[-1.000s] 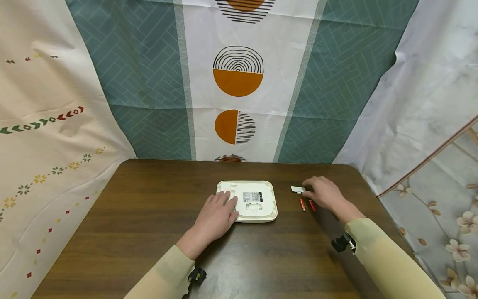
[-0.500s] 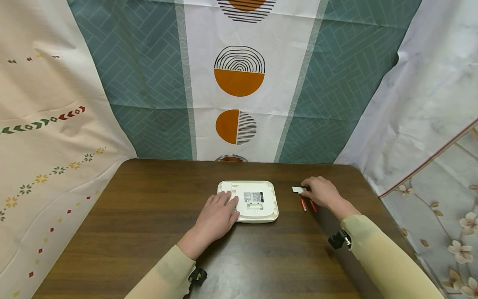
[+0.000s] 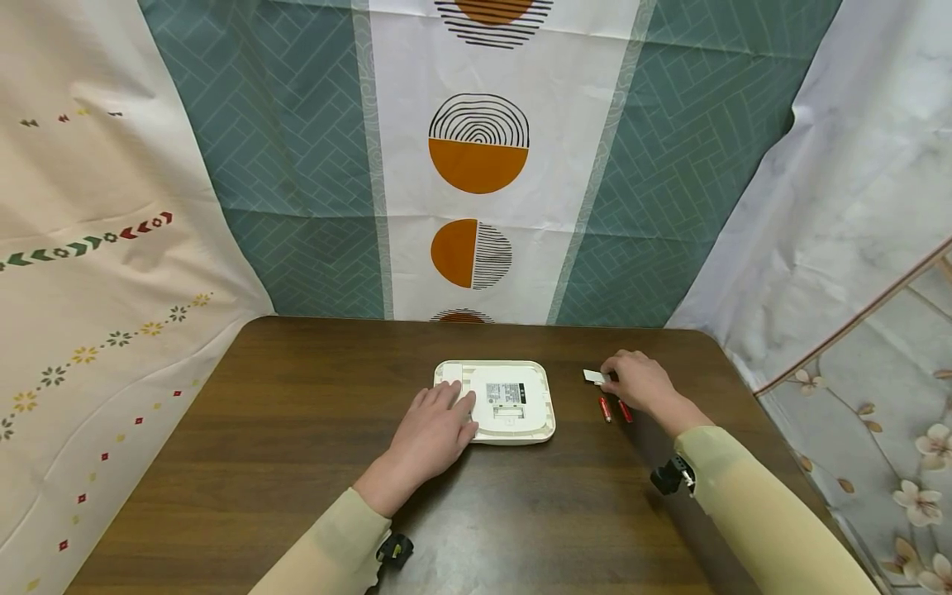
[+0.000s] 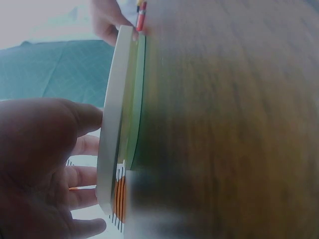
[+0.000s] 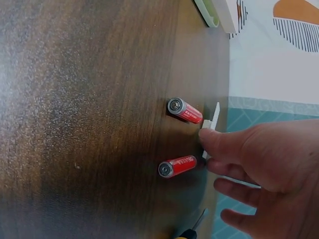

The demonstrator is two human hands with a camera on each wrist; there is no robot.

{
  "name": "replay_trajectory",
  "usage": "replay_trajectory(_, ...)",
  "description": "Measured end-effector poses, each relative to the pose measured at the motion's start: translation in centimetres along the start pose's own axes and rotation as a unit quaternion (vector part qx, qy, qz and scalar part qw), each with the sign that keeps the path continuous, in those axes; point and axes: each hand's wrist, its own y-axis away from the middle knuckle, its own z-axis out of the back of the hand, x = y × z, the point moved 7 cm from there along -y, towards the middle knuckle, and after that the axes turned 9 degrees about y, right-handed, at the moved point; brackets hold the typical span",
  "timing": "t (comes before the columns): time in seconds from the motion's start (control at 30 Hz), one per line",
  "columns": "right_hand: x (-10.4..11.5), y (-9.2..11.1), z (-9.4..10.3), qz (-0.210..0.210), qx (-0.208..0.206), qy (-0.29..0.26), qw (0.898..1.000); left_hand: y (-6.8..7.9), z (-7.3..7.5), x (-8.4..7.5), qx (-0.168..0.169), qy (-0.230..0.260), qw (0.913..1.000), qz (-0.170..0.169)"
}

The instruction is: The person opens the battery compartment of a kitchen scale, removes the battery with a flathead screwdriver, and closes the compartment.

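Observation:
A white, rounded-square device [image 3: 510, 430] lies face down on the table, a printed label and an uncovered battery compartment [image 3: 509, 411] showing. My left hand [image 3: 434, 434] rests on its left side, the fingers fairly straight over the top; in the left wrist view the thumb [image 4: 89, 118] touches the device edge. To the right, my right hand [image 3: 641, 384] pinches a small white battery cover [image 3: 593, 377] between thumb and forefinger, the cover tilted in the right wrist view. Just below it lie two red batteries, one nearer the device [image 5: 185, 110] and one farther right [image 5: 177, 166].
The brown wooden table [image 3: 297, 446] spreads around both hands. A screwdriver [image 5: 189, 233] with a dark and yellow handle lies partly in the right wrist view, beyond the batteries. Patterned cloths [image 3: 297, 248] hang behind the table and on both sides.
The white battery cover has tilted slightly in my right hand's pinch. My left hand stays on the device, and the batteries keep their places.

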Motion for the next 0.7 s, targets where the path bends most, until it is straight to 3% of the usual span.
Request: replay_trajectory(0.7,-0.07,-0.12,-0.2,-0.017,-0.002,-0.017,1.0,-0.08,-0.12,0.06,0.003,-0.001,1.0,0.002)
